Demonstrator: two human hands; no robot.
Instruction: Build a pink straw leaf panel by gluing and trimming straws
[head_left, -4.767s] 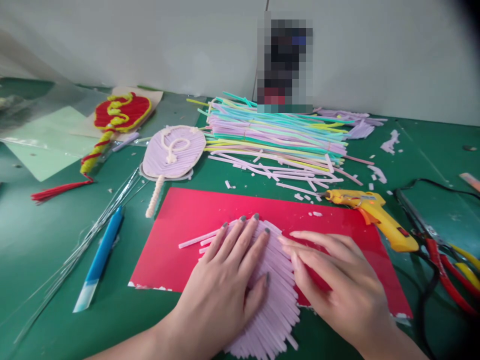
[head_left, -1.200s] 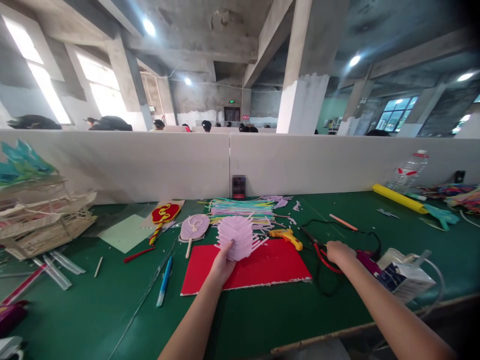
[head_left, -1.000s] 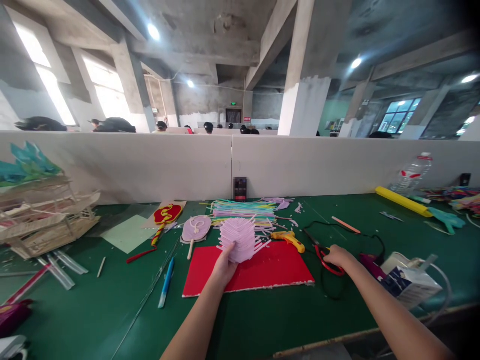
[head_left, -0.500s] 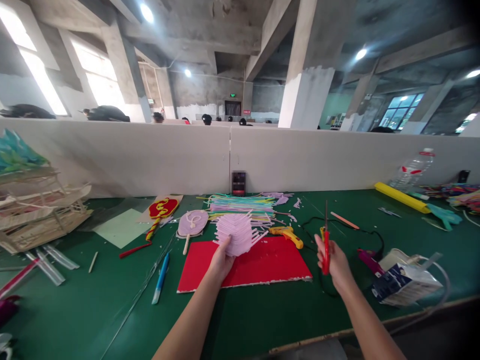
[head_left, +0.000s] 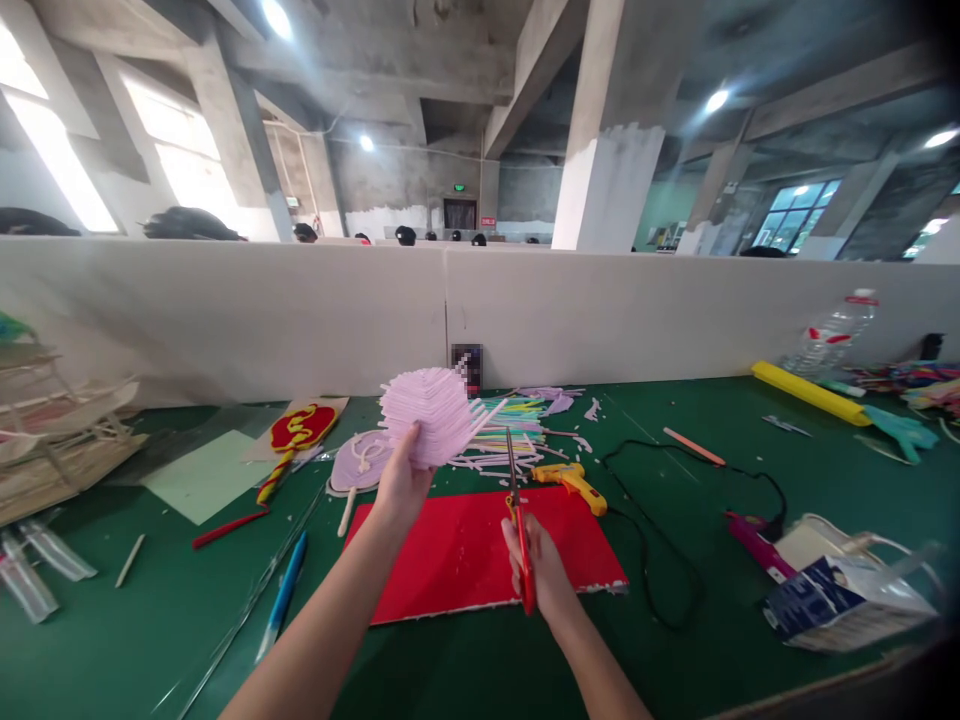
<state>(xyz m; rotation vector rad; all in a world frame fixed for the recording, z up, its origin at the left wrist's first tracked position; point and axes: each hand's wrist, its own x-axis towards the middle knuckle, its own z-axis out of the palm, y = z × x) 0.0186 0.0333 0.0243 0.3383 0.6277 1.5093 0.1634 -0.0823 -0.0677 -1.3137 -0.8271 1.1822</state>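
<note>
Raised above the table, my left hand point(head_left: 407, 480) pinches a pale purple leaf-shaped piece point(head_left: 427, 405) made of thin strips. Its right side has loose strip ends of uneven length, while the left side follows a rounded outline. My right hand point(head_left: 541, 565) is closed around red-handled scissors point(head_left: 519, 530), blades pointing up and looking nearly together. The scissors are apart from the purple piece, to its lower right. Beneath both hands lies a red board point(head_left: 450, 560) with a ragged white front edge.
Behind the board are coloured strips point(head_left: 510, 425) and a yellow glue gun point(head_left: 574, 483) with a black cord. A purple fan shape point(head_left: 356, 465) and a red-yellow piece point(head_left: 300, 430) lie left. A carton point(head_left: 832, 600) and plastic bottle point(head_left: 836, 335) stand right.
My left hand has lifted the purple piece up and to the left. My right hand has brought the scissors leftward from the bare green table to over the red board.
</note>
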